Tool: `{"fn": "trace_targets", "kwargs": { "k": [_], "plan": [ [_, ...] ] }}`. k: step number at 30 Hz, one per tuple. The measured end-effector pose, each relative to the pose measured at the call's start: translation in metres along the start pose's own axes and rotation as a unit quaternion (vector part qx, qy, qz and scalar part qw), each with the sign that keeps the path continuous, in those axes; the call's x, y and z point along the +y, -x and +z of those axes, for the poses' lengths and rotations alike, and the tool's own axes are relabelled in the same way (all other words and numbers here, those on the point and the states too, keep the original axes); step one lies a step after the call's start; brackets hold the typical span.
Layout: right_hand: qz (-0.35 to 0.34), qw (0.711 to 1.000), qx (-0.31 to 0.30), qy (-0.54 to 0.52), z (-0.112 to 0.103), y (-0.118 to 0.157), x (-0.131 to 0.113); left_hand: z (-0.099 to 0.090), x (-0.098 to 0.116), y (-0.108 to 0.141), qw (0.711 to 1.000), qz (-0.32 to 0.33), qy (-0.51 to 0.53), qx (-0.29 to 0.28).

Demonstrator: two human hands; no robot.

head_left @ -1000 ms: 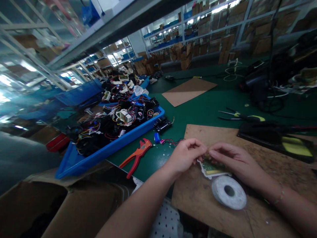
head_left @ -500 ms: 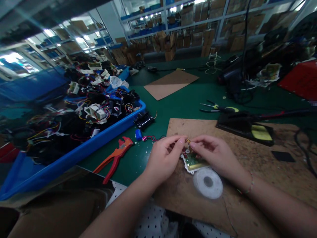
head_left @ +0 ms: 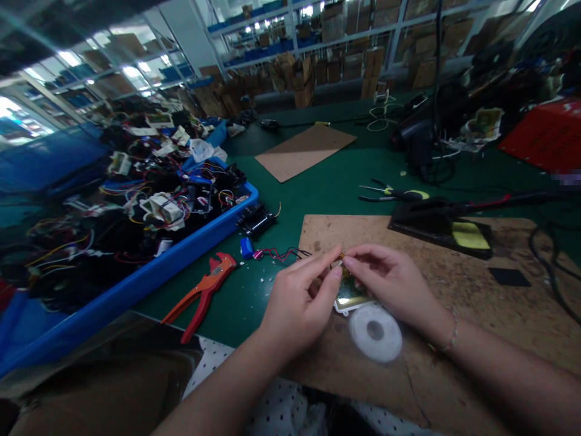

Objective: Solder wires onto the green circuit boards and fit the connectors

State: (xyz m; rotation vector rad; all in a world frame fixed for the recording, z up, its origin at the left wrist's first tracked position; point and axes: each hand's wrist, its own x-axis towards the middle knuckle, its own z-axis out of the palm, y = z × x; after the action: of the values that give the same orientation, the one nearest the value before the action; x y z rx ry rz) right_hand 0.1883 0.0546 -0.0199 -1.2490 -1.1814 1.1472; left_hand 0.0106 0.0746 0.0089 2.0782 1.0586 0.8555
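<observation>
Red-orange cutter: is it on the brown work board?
No, the red-orange cutter lies on the green tabletop, to the left of the brown work board and apart from it.

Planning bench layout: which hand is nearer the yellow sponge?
Right. The right hand is left of the yellow sponge and closer to the person; the left hand is farther left, past the right hand.

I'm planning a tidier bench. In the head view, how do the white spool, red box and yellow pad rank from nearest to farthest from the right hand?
1. White spool: on the brown board, just below the right hand in the picture.
2. Yellow pad: right of the hand, in the black stand.
3. Red box: farther back, at far right.
</observation>
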Motion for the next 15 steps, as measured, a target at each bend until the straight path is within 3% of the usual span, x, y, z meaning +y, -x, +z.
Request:
{"fn": "trace_targets", "kwargs": {
  "k": [8,15],
  "plan": [
    [0.001,1.000,0.008,-0.007,0.0011,0.0002,-0.0026,0.0006,-0.0060,0.0036,0.993,0.050,-0.101,-0.026],
    [0.001,1.000,0.021,0.003,-0.0005,0.0010,-0.0017,0.0065,-0.0053,0.0096,0.982,0.091,-0.165,0.024]
  ]
}}
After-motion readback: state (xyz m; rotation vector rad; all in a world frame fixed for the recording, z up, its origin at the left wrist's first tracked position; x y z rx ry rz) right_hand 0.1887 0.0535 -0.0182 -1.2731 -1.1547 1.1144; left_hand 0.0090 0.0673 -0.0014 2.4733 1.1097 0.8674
